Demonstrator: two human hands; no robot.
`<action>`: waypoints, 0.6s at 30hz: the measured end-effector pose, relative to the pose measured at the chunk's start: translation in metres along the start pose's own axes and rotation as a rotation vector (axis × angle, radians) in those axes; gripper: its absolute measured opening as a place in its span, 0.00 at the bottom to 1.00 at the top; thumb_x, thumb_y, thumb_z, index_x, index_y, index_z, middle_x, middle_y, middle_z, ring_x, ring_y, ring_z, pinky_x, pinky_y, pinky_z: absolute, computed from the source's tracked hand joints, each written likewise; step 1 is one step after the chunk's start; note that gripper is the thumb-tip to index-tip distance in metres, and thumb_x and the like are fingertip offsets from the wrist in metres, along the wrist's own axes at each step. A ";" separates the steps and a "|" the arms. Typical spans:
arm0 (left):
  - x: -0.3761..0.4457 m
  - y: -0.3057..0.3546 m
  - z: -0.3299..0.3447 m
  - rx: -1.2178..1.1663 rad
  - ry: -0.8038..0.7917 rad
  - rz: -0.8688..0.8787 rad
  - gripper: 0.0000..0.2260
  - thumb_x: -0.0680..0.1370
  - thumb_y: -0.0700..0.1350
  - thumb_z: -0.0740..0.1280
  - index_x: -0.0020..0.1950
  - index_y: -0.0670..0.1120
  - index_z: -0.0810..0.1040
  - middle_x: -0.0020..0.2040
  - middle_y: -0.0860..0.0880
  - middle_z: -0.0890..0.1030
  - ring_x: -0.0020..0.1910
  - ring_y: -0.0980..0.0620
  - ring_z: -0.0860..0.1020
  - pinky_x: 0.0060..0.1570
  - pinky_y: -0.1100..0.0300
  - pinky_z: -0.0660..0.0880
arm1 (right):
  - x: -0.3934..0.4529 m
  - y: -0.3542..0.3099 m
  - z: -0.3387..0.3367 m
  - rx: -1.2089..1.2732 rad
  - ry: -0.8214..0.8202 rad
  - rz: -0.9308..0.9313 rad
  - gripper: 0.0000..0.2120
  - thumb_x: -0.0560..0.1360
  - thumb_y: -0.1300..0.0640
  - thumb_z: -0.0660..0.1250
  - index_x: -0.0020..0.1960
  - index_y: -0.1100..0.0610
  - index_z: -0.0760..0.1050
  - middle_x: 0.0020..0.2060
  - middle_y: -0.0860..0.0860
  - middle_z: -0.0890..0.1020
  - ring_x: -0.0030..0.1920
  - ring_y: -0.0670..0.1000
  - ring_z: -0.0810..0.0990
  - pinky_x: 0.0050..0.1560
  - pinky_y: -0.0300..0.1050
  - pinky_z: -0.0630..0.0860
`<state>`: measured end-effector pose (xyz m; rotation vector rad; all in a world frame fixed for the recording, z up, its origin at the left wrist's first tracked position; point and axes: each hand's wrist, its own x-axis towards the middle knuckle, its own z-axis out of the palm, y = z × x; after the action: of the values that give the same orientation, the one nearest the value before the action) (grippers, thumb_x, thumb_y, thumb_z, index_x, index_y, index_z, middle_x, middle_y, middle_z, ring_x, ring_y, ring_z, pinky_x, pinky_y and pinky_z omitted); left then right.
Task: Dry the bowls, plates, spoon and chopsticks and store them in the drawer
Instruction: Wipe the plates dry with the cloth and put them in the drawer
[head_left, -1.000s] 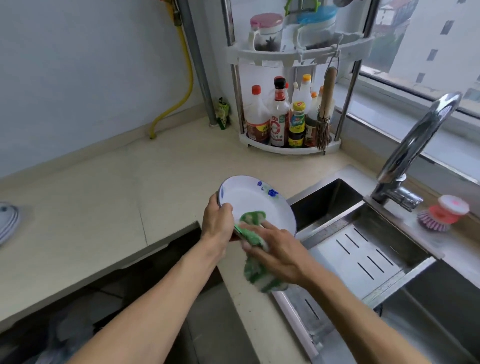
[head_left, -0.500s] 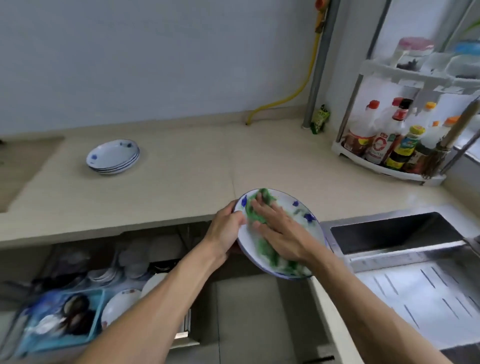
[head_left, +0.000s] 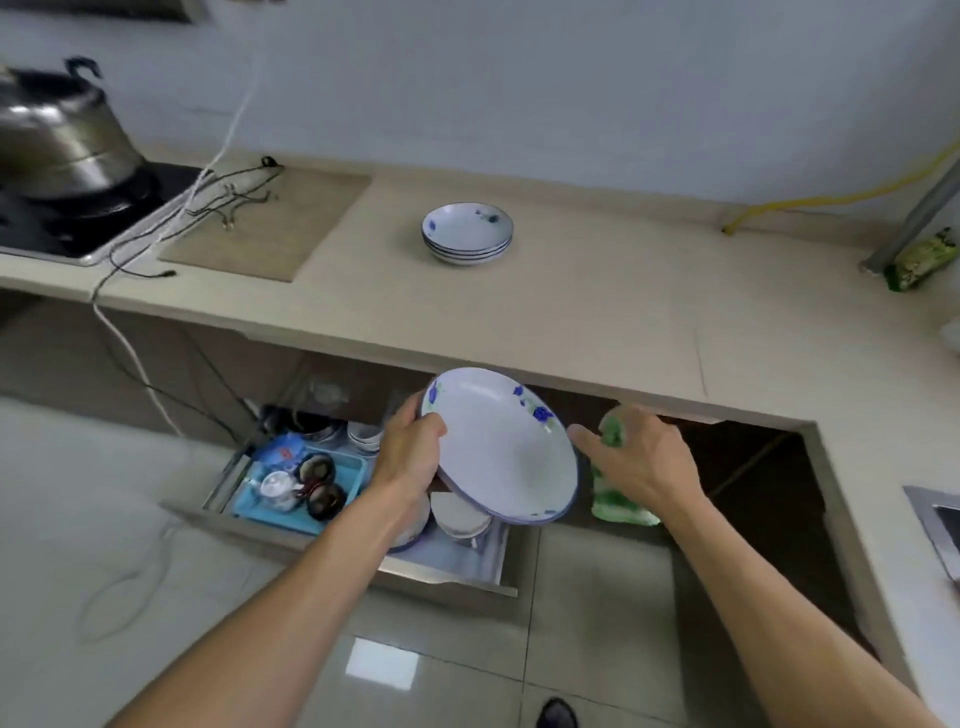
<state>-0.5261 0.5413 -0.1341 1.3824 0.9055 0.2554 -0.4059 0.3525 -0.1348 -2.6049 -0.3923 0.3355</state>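
We hold a white plate (head_left: 501, 447) tilted above the open drawer (head_left: 363, 540), a green cloth (head_left: 615, 467) beside it.

Our left hand (head_left: 410, 452) grips the plate by its left rim, thumb on the face and fingers hidden behind it. Our right hand (head_left: 641, 462) sits just right of the plate and clutches the cloth, which mostly disappears under the palm and hangs out below. The plate covers part of the drawer; under it we make out pale dishes (head_left: 460, 517), and to the left a blue tray (head_left: 298, 483) with dark, blurred items we cannot identify. On the counter (head_left: 597, 312) a stack of blue-patterned bowls (head_left: 466, 234) stands well apart. A steel pot (head_left: 57, 135) is cut off at the left edge, and the sink (head_left: 937, 525) at the right.
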 end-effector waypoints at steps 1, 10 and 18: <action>0.003 -0.001 -0.009 -0.004 0.004 -0.006 0.17 0.77 0.36 0.57 0.59 0.53 0.77 0.52 0.47 0.80 0.48 0.45 0.78 0.38 0.52 0.79 | 0.005 0.002 0.013 -0.005 -0.078 0.069 0.21 0.74 0.34 0.66 0.47 0.53 0.75 0.39 0.51 0.81 0.38 0.52 0.80 0.39 0.46 0.77; 0.112 -0.059 -0.097 0.015 0.100 -0.177 0.21 0.77 0.35 0.57 0.56 0.60 0.77 0.51 0.49 0.81 0.49 0.45 0.78 0.36 0.56 0.75 | 0.075 -0.047 0.164 0.360 -0.660 0.217 0.10 0.70 0.55 0.72 0.36 0.57 0.72 0.31 0.56 0.70 0.34 0.53 0.69 0.38 0.47 0.66; 0.236 -0.161 -0.152 0.359 0.020 -0.377 0.10 0.78 0.36 0.60 0.46 0.48 0.78 0.48 0.45 0.83 0.47 0.45 0.81 0.48 0.45 0.83 | 0.132 -0.046 0.316 0.301 -0.700 0.363 0.11 0.73 0.57 0.71 0.34 0.57 0.73 0.29 0.52 0.73 0.31 0.51 0.71 0.33 0.41 0.66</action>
<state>-0.5302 0.7695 -0.3637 1.5011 1.2497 -0.1914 -0.3881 0.5686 -0.4036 -2.1822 -0.0721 1.3309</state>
